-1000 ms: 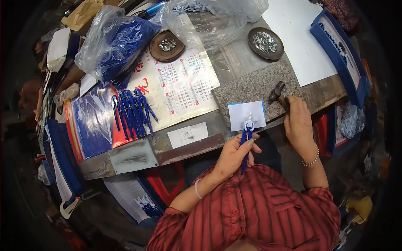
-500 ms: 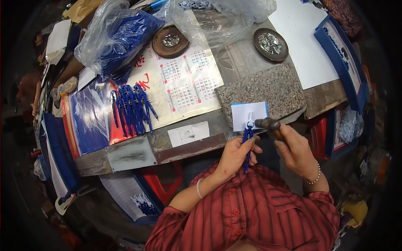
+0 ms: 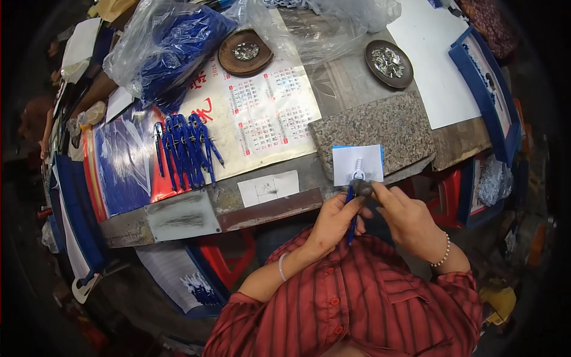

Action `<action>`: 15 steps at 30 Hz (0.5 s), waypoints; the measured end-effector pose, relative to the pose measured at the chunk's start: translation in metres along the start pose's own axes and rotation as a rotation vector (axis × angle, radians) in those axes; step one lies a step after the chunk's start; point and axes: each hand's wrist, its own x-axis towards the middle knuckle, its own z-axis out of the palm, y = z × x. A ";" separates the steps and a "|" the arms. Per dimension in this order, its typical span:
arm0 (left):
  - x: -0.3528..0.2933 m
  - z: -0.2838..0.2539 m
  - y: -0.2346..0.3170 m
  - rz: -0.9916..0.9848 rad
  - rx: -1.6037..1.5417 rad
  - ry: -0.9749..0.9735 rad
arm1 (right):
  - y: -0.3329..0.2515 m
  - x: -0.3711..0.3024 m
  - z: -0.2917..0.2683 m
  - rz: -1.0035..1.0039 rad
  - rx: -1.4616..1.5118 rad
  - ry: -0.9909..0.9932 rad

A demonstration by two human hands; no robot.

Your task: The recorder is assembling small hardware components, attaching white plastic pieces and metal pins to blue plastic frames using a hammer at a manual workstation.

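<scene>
My left hand (image 3: 333,226) is closed round a slim blue two-legged plastic piece (image 3: 351,238), which looks like a drawing compass. The piece points up toward a white part (image 3: 358,174) lying on a white pad (image 3: 345,159) with a blue edge. In my right hand (image 3: 413,229) is a small hammer (image 3: 363,188); its dark rounded head is down over the top of the blue piece, and its handle is mostly hidden by my fingers. Under the pad lies a speckled stone slab (image 3: 380,128). More blue two-legged pieces (image 3: 185,154) are grouped at the left.
Two dark round dishes, one (image 3: 229,62) left and one (image 3: 380,74) right, hold small shiny metal bits. A clear bag (image 3: 178,47) of blue parts sits at the far left. Blue trays (image 3: 485,89) stand by the table's sides. A printed calendar sheet (image 3: 267,128) covers the middle.
My right hand has moved the hammer head down and left, onto the top of the blue piece. My left hand keeps its hold. The view has shifted slightly.
</scene>
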 end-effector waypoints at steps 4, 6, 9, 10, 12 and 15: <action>0.002 0.000 0.000 0.008 -0.022 0.000 | 0.004 0.002 0.002 0.001 -0.019 -0.039; 0.001 0.001 0.001 0.005 -0.010 -0.006 | 0.002 0.001 -0.002 -0.001 0.039 -0.001; -0.001 -0.004 -0.003 0.005 -0.007 -0.008 | -0.007 -0.004 -0.009 -0.036 0.063 0.092; 0.000 -0.005 -0.004 -0.002 -0.010 -0.031 | -0.009 -0.003 -0.009 -0.096 -0.034 0.100; 0.000 -0.001 -0.002 -0.003 0.003 -0.015 | -0.004 0.001 -0.002 -0.023 -0.050 -0.001; 0.006 0.000 0.002 0.011 0.024 0.005 | 0.006 0.003 0.005 0.013 -0.030 -0.056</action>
